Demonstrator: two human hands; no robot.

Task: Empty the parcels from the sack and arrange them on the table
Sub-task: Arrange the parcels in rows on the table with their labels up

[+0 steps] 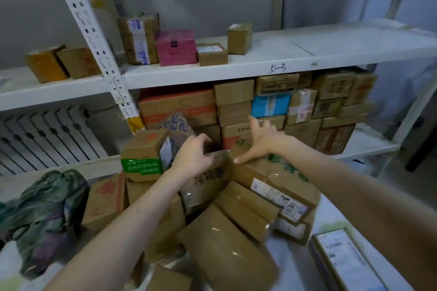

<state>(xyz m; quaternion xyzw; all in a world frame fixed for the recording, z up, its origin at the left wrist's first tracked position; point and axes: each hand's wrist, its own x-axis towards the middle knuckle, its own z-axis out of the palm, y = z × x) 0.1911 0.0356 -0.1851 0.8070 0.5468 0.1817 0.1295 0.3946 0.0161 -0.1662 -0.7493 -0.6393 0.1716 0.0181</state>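
Several brown cardboard parcels lie in a heap on the white table in front of me. My left hand curls over the top edge of a taped box with black printed characters in the middle of the heap. My right hand is spread open, its thumb resting on the top of a long box with green print and a white label. Left of my hands stands a box with a green label. A crumpled dark green sack lies at the table's left side.
A white metal shelf rack stands right behind the table. Its upper shelf holds a pink box and a few brown ones; the shelf below is packed tight with cartons. A flat labelled parcel lies at the table's near right.
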